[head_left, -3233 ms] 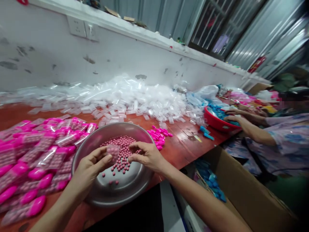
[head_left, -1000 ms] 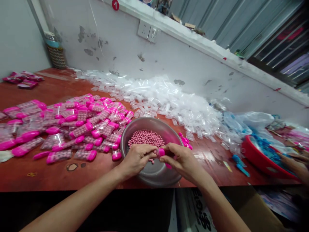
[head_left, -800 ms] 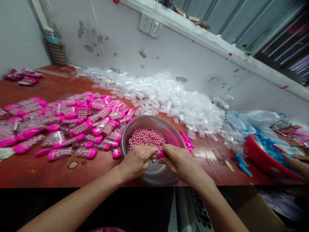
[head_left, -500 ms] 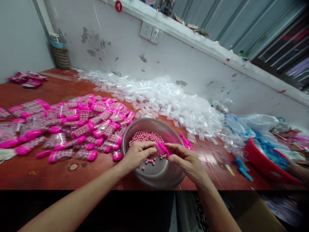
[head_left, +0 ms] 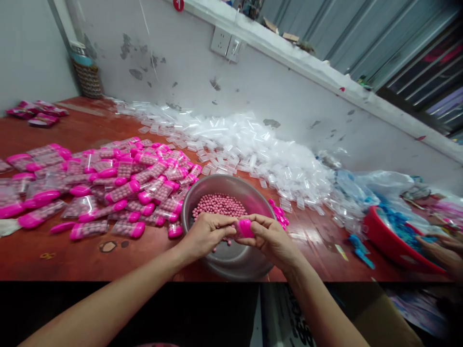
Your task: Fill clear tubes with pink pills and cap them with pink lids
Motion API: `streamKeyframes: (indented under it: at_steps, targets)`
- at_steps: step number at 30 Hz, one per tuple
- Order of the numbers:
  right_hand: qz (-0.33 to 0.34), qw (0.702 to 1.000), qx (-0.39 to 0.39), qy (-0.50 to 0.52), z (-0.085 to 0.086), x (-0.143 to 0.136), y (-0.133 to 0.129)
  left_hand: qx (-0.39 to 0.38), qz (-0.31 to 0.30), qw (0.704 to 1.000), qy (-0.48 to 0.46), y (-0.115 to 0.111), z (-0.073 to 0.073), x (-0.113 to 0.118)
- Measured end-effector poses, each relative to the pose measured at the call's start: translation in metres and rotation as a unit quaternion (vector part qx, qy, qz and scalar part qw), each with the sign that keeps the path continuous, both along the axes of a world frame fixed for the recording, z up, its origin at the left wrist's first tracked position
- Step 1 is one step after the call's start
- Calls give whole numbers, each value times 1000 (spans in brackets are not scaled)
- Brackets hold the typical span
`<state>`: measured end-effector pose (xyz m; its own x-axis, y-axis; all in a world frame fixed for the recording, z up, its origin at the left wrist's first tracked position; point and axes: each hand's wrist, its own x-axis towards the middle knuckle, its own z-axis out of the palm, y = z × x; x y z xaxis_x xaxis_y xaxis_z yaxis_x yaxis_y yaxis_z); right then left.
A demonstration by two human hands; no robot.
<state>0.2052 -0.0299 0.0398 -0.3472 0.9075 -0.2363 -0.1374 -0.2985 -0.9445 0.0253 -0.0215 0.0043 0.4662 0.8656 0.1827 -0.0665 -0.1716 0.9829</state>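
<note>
Right now both hands meet above the steel bowl of pink beads: left hand and right hand pinch one pink-capped case between their fingertips.

A reddish-brown tabletop runs along a scuffed white wall with patches of chipped paint. A double socket sits high on the wall under a ledge. Corrugated metal sheeting rises at far right.

A smooth, dull metal bowl sits on glossy reddish wood table beside clear plastic cases.
</note>
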Motion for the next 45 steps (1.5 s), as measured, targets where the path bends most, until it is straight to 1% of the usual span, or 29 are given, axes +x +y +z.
streamKeyframes:
  at_steps: [5,10,12,15,17,18,19,20,21,22,23,24,26,27,29,30,31,32,34,36,39,42,45]
  targets:
    - [-8,1000,-16,23,-2,-6,3,94,37,995,16,-1,2,-1]
    - [-15,998,-46,37,-10,-11,6,136,55,986,79,-2,2,-3]
    - [-18,998,-54,39,-12,-11,6,143,53,984,94,-3,1,-3]
    - [-15,998,-47,39,-15,-11,7,115,39,989,81,-2,2,-3]
    - [-7,999,-32,33,-15,-9,7,56,26,997,55,-2,3,-1]
    - [-8,1000,-12,17,-15,-8,6,21,19,999,43,-1,4,-1]
    - [-14,999,24,-16,-14,-7,5,-12,13,999,33,-1,5,0]
    - [-28,994,78,-68,-12,-7,4,-39,11,999,25,0,7,1]
    - [-44,979,145,-135,-11,-6,3,-57,14,998,21,1,8,1]
    - [-57,952,218,-209,-10,-6,1,-67,19,997,20,3,9,2]
    - [-59,913,288,-281,-9,-6,-1,-72,26,997,18,4,10,2]
    - [-53,868,354,-345,-8,-7,-2,-73,33,997,15,5,10,2]
    - [-24,773,450,-446,-9,-10,-5,-67,50,996,10,6,11,3]
    - [-13,728,481,-488,-11,-13,-5,-65,59,996,8,7,10,3]
    - [-17,646,514,-563,-15,-19,-5,-63,81,995,6,7,9,4]
    - [-27,612,522,-594,-17,-23,-4,-65,93,993,6,6,8,5]
    - [-38,584,526,-617,-19,-26,-3,-69,105,992,6,6,7,6]
    - [-50,563,529,-633,-22,-30,-2,-73,114,991,8,6,6,7]
    - [-65,538,532,-651,-26,-34,-1,-77,123,989,11,5,4,8]
    - [-68,530,527,-661,-28,-36,0,-80,119,990,13,6,3,8]
    - [-55,537,511,-669,-24,-36,0,-84,120,989,9,8,4,8]
    - [-43,547,510,-663,-18,-36,0,-72,152,986,15,10,5,9]
    - [-62,555,506,-658,-16,-35,-1,-77,168,983,21,9,7,10]
